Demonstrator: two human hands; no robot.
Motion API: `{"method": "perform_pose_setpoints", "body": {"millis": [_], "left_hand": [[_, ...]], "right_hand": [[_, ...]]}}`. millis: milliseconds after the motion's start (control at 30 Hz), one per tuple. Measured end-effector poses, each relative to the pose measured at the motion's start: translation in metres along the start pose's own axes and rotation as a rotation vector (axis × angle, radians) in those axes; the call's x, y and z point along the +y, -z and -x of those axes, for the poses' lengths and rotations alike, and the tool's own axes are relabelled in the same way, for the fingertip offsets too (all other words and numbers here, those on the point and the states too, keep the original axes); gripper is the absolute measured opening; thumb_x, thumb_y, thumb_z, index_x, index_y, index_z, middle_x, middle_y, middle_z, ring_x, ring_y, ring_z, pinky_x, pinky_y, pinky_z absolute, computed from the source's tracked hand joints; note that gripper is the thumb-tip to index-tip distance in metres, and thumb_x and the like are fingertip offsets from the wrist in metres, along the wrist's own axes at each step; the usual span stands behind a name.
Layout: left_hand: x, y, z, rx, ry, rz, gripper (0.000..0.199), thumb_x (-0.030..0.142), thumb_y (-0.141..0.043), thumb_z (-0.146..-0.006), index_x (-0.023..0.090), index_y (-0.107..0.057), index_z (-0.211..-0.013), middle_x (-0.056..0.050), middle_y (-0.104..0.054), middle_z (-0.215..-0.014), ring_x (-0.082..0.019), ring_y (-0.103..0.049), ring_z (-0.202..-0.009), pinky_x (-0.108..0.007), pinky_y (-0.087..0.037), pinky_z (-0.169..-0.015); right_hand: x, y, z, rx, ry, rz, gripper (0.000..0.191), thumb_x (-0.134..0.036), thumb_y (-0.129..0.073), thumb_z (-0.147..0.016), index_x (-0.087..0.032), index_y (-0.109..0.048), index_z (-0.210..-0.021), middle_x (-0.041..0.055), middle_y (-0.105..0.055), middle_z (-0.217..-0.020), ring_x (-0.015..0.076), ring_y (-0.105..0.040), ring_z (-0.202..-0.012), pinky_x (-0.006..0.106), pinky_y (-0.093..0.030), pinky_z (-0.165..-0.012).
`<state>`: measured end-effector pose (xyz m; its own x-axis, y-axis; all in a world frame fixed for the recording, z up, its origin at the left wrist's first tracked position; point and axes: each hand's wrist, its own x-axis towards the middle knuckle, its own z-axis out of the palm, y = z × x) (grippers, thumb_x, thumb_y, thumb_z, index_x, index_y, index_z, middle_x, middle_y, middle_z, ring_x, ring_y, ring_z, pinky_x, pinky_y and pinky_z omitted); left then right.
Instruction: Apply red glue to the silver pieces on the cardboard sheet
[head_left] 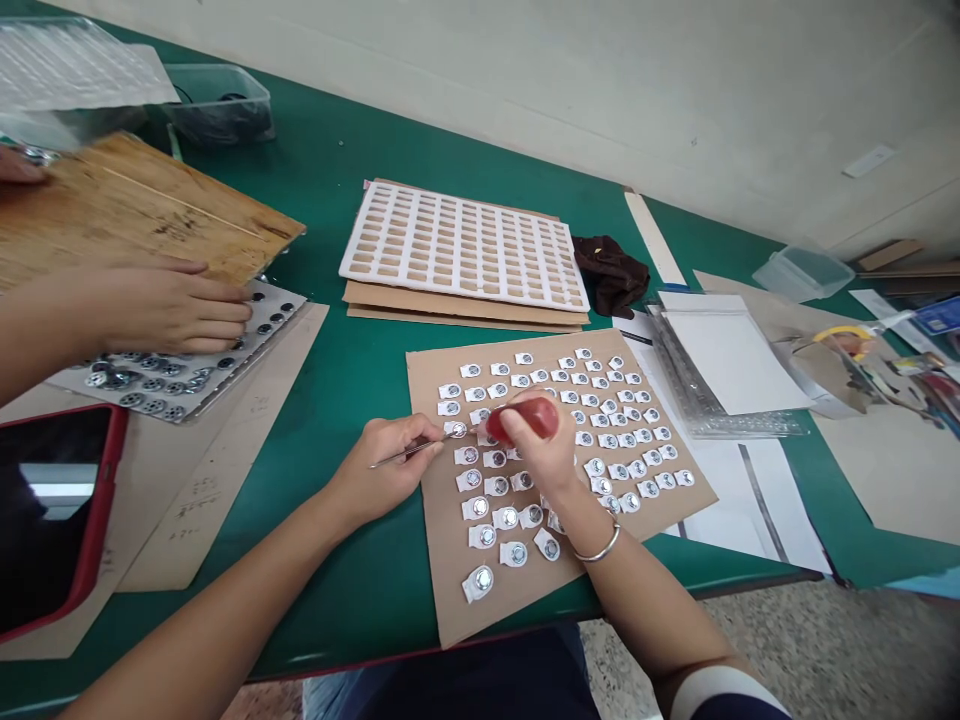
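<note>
Pinching a thin metal tool [412, 453] between thumb and fingers of the left hand [386, 465], aimed right and slightly far along its length, over white tags [466, 456] on the cardboard sheet [435, 520]. Gripping a rounded red object [545, 407] in the curled right hand [546, 458], stretched roughly left to right, just right of the tool tip. Unable to read the handwriting [202, 487] at left or the dark marks [176, 226] on the wooden board [112, 205].

The person before me has a left hand [390, 462] and a right hand [546, 450] both bare, a slim, shiny silvery bangle [600, 550] round the right wrist, a dark navy sleeve [739, 707] edged with a broad white band [709, 682], dark cloth [472, 685] at the lap and blue denim [334, 697] beside it.
</note>
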<state>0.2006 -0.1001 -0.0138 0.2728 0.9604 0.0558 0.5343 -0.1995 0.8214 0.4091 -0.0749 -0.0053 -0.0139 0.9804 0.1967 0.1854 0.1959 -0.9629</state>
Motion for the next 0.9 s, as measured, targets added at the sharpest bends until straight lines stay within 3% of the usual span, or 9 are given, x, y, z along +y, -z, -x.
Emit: {"method": "perform_pose_setpoints", "body": {"millis": [133, 300, 467, 700, 900], "left_hand": [[-0.002, 0.000, 0.003, -0.023, -0.036, -0.007, 0.012, 0.026, -0.050, -0.086, 0.020, -0.060, -0.084, 0.001, -0.066, -0.077, -0.011, -0.057, -0.061, -0.021, -0.041, -0.053], [-0.005, 0.000, 0.004, -0.060, -0.062, -0.021, 0.013, 0.026, -0.048, -0.087, 0.020, -0.060, -0.087, -0.001, -0.067, -0.086, -0.011, -0.058, -0.065, -0.022, -0.041, -0.055], [-0.009, -0.001, 0.004, -0.019, -0.128, -0.087, 0.008, 0.023, -0.050, -0.087, 0.022, -0.058, -0.090, 0.000, -0.069, -0.093, -0.011, -0.062, -0.070, -0.021, -0.045, -0.058], [-0.012, 0.000, 0.006, 0.176, -0.228, -0.195, 0.011, 0.020, -0.057, -0.083, 0.022, -0.055, -0.095, 0.000, -0.070, -0.096, -0.014, -0.067, -0.083, -0.020, -0.051, -0.064], [-0.011, -0.002, 0.003, 0.177, -0.289, -0.230, 0.014, 0.017, -0.058, -0.082, 0.021, -0.055, -0.095, -0.002, -0.071, -0.096, -0.015, -0.068, -0.086, -0.021, -0.053, -0.069]], "right_hand": [[0.002, 0.015, -0.011, 0.034, -0.223, -0.263, 0.028, -0.047, -0.054, -0.082, -0.021, -0.050, -0.090, 0.0030, -0.065, -0.068, 0.0173, -0.064, -0.053, 0.026, -0.048, -0.038], [0.006, 0.028, -0.023, -0.014, -0.343, -0.349, 0.033, -0.049, -0.051, -0.081, -0.021, -0.050, -0.098, 0.0052, -0.066, -0.079, 0.0146, -0.063, -0.056, 0.025, -0.048, -0.039], [0.006, 0.027, -0.023, -0.104, -0.359, -0.400, 0.034, -0.048, -0.053, -0.078, -0.021, -0.051, -0.099, 0.0078, -0.065, -0.088, 0.0203, -0.066, -0.071, 0.024, -0.046, -0.039], [0.004, 0.034, -0.024, -0.114, -0.286, -0.355, 0.033, -0.050, -0.042, -0.083, -0.024, -0.048, -0.101, 0.0076, -0.062, -0.088, 0.0213, -0.066, -0.075, 0.026, -0.046, -0.039], [0.005, 0.039, -0.027, -0.079, -0.301, -0.390, 0.033, -0.049, -0.044, -0.083, -0.024, -0.052, -0.102, 0.0080, -0.063, -0.092, 0.0230, -0.067, -0.078, 0.027, -0.046, -0.039]]}}
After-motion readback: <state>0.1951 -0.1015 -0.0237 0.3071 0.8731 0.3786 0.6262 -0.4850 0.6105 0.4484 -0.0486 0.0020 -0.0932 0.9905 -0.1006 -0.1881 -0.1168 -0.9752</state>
